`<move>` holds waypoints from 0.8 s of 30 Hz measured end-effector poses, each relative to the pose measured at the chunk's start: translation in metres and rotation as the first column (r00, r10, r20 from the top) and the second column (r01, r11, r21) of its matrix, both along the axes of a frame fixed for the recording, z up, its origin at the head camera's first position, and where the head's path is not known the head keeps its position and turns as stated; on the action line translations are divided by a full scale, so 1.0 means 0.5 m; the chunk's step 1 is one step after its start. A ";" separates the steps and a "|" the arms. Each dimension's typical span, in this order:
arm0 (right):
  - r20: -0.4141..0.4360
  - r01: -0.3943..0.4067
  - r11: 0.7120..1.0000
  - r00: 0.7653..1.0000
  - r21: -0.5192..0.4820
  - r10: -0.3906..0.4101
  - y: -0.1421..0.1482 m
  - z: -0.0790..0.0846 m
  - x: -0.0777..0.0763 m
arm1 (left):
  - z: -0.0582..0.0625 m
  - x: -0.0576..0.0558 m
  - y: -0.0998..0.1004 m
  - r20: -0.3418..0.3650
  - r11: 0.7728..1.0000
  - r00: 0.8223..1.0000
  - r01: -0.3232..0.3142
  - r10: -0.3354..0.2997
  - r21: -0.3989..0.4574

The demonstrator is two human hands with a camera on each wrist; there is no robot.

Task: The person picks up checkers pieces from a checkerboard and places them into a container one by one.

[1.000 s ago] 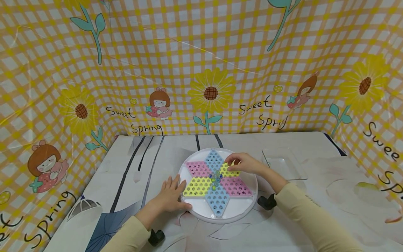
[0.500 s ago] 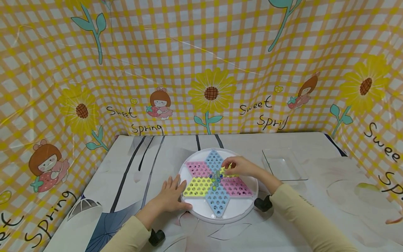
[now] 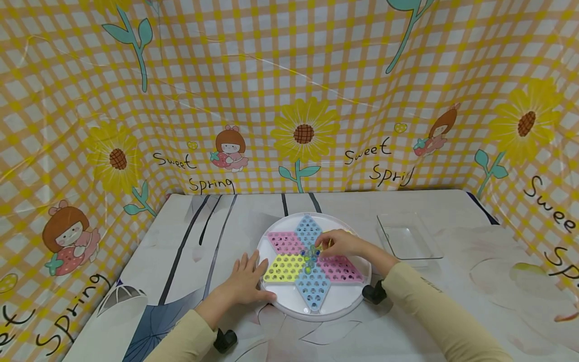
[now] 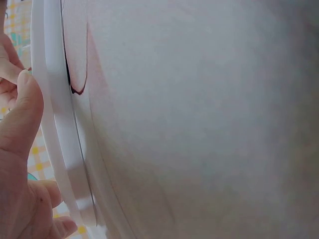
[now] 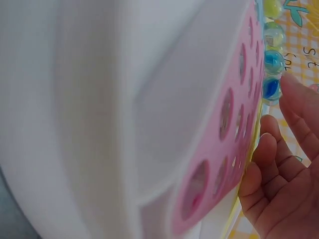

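A round white Chinese checkers board (image 3: 282, 297) bears a star of pink, yellow and light blue points. Several glass marbles (image 3: 308, 258) sit clustered at its centre. My right hand (image 3: 341, 243) reaches in over the far right yellow point, curled fingertips at the cluster's right side, pinching at a blue marble (image 5: 271, 88). Its other fingers are bent in the right wrist view, close to the board's surface. My left hand (image 3: 243, 280) lies spread against the board's left rim, thumb (image 4: 27, 107) along the edge in the left wrist view.
A clear square glass dish (image 3: 409, 241) stands to the right behind the board. A checked cloth (image 3: 253, 90) with sunflowers walls the table (image 3: 217, 216) at the back and sides. Black wrist straps (image 3: 374, 292) hang by both sleeves.
My right hand has moved left and slightly nearer, from above the far right yellow point to the marbles at the centre. The left hand stays at the rim.
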State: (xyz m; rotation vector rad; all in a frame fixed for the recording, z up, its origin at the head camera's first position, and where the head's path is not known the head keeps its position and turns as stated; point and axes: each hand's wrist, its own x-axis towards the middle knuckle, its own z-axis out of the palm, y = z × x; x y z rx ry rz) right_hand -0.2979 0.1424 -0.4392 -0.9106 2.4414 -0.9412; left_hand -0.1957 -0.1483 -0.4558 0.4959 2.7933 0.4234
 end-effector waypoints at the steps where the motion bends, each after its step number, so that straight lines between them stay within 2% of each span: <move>1: 0.002 -0.004 1.000 1.000 0.004 0.004 -0.001 0.001 0.001 | 0.000 0.000 0.000 0.000 1.000 1.000 0.000 0.000 0.002; 24: -0.017 -0.004 0.999 1.000 0.051 0.005 -0.007 -0.003 0.006 | 0.004 0.001 0.003 -0.001 1.000 1.000 0.000 0.000 -0.013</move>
